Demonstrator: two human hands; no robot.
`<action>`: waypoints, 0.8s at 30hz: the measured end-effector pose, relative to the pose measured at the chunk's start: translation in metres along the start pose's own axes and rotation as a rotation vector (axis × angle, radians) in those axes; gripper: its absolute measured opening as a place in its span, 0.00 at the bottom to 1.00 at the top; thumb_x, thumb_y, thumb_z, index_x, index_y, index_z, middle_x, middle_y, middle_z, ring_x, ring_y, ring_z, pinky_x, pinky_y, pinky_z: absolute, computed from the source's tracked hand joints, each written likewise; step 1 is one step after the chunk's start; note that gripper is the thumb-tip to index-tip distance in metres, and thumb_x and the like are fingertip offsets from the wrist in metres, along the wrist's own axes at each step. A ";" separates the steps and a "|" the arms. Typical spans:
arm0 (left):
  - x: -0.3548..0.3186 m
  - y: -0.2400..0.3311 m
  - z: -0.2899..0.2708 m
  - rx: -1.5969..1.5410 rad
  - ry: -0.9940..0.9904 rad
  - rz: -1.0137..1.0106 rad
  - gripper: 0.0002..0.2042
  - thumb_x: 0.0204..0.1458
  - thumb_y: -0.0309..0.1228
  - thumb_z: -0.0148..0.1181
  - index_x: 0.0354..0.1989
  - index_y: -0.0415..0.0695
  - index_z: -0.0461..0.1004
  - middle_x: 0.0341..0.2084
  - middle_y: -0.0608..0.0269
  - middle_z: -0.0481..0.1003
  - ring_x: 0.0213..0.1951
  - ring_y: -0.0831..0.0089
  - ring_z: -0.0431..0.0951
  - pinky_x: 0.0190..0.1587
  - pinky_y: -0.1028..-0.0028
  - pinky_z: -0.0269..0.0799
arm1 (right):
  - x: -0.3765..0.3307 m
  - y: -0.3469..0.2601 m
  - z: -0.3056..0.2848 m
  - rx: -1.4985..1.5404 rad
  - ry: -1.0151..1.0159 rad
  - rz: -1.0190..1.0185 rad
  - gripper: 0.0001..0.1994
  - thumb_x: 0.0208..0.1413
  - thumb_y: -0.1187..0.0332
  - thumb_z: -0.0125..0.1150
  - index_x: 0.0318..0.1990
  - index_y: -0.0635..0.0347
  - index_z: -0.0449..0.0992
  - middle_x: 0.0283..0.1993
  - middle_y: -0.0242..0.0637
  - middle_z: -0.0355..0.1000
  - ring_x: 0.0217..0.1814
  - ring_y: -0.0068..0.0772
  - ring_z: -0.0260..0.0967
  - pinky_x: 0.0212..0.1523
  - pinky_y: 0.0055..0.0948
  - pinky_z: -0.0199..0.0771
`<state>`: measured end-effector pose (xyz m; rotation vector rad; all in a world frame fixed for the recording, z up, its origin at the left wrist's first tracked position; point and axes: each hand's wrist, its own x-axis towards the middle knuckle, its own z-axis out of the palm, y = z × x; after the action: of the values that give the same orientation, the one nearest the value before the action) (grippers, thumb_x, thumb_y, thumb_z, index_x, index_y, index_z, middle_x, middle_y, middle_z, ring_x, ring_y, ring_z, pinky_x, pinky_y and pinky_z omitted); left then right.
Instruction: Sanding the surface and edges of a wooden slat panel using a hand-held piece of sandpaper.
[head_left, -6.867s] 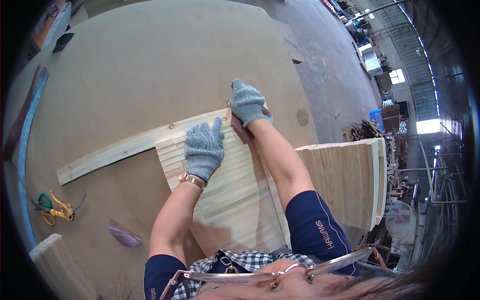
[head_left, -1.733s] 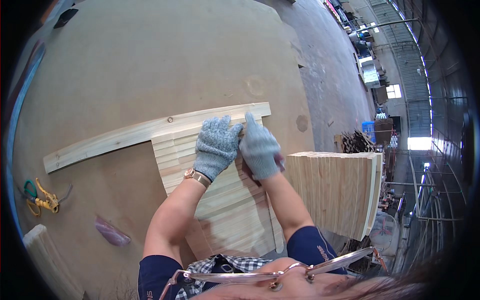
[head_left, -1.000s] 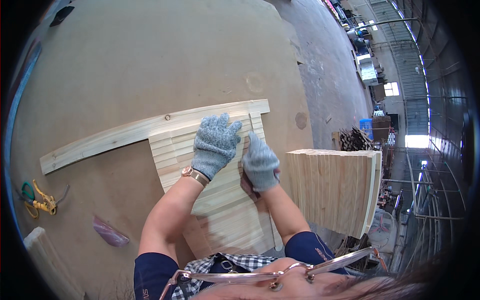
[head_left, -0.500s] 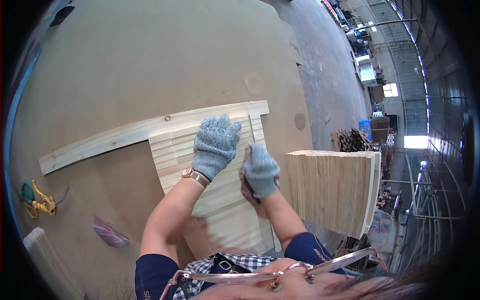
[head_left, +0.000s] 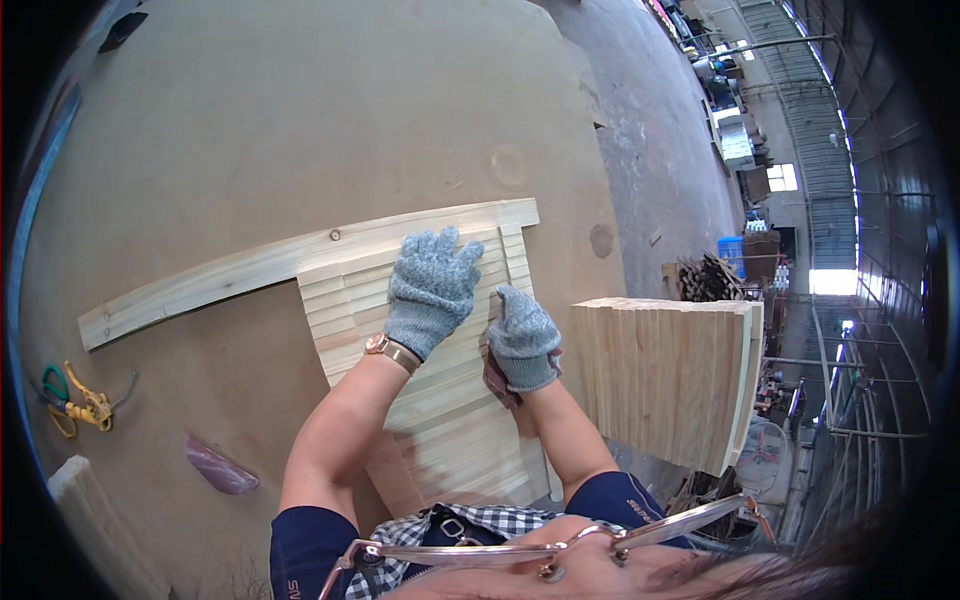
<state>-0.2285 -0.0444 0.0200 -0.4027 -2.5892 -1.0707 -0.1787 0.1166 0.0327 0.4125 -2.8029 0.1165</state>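
A row of pale wooden slats point(head_left: 345, 310) lies side by side on the brown table point(head_left: 300, 120), butted against a long wooden plank point(head_left: 200, 285). My left hand point(head_left: 432, 290), in a grey knit glove, presses flat on the upper slats with its fingers spread. My right hand point(head_left: 524, 338), also gloved, sits at the right edge of the slats. It is closed on a small dark brown pad point(head_left: 494, 378) that rests against the wood.
A stack of similar slats point(head_left: 665, 375) stands just right of my right hand. Yellow-handled scissors point(head_left: 75, 405), a purple scrap point(head_left: 220, 467) and a pale wooden piece point(head_left: 90, 510) lie at the left. Workshop floor and racks are beyond the table's right edge.
My right hand has slid down the right edge of the slats toward me with the pad. My left hand has stayed flat on the upper slats.
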 end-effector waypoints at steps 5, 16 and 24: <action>0.005 0.003 0.003 0.036 -0.053 0.000 0.14 0.42 0.34 0.59 0.40 0.50 0.74 0.40 0.50 0.72 0.42 0.56 0.70 0.47 0.60 0.63 | 0.067 0.000 0.021 -0.027 -0.023 -0.039 0.13 0.40 0.72 0.54 0.38 0.58 0.71 0.29 0.41 0.70 0.30 0.42 0.69 0.29 0.37 0.69; 0.001 -0.001 -0.004 0.012 -0.007 0.000 0.14 0.43 0.34 0.58 0.40 0.49 0.73 0.40 0.51 0.72 0.42 0.56 0.70 0.48 0.59 0.62 | 0.011 0.002 0.000 0.061 -0.025 -0.037 0.13 0.42 0.73 0.56 0.39 0.56 0.72 0.30 0.43 0.70 0.31 0.44 0.69 0.31 0.38 0.70; 0.006 0.004 0.003 -0.003 0.015 0.067 0.14 0.42 0.31 0.58 0.41 0.46 0.71 0.39 0.53 0.71 0.41 0.56 0.70 0.45 0.61 0.64 | 0.151 0.044 0.042 0.372 -0.204 0.260 0.14 0.48 0.66 0.55 0.43 0.57 0.71 0.39 0.41 0.73 0.43 0.42 0.71 0.40 0.36 0.71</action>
<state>-0.2333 -0.0389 0.0232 -0.4766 -2.5429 -1.0513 -0.3416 0.1132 0.0375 0.1417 -3.0246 0.6973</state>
